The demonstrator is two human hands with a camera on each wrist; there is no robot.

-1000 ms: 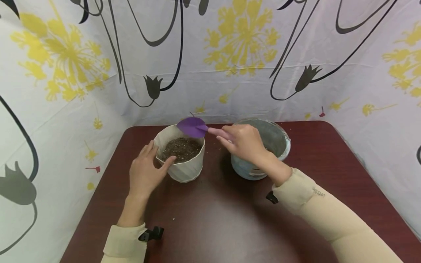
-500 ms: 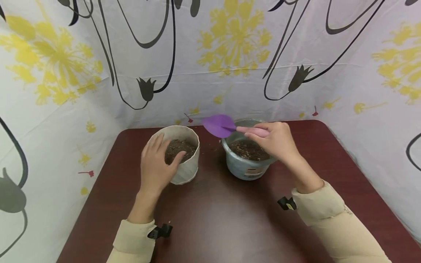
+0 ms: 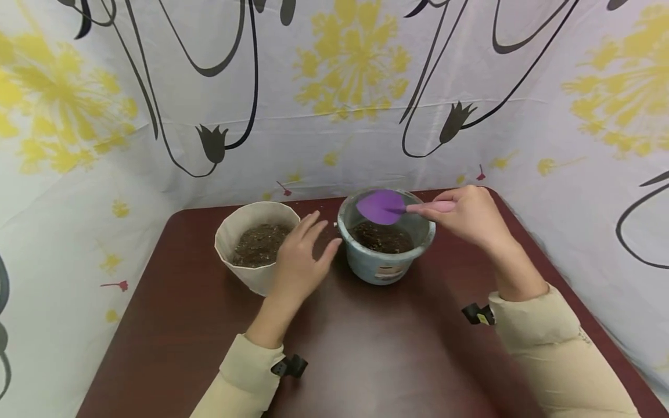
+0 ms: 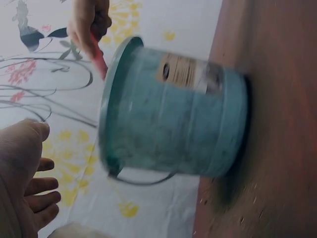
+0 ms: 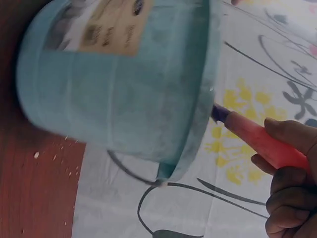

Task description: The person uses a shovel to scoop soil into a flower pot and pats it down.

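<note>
My right hand [image 3: 478, 217] grips the pink handle of a purple garden trowel [image 3: 381, 207]. Its blade is over the blue-grey bucket [image 3: 384, 264], above the dark soil [image 3: 384, 237] inside. In the right wrist view the trowel's pink handle [image 5: 257, 136] slants past the bucket's rim, which hides the blade. My left hand [image 3: 300, 258] is in the air between the bucket and a white ribbed pot [image 3: 230, 232], fingers spread and holding nothing. It covers part of the pot's right side. The pot also contains soil [image 3: 261, 244].
Both containers stand on a dark red table [image 3: 172, 342], near its back edge. A flower-patterned sheet [image 3: 292, 133] hangs behind and at the sides. Crumbs lie on the table [image 5: 42, 188] beside the bucket, whose thin wire handle [image 4: 141, 182] hangs down its side.
My right hand has carried the trowel rightward from over the white pot to over the bucket. My left hand has left the white pot's rim and moved right, towards the bucket.
</note>
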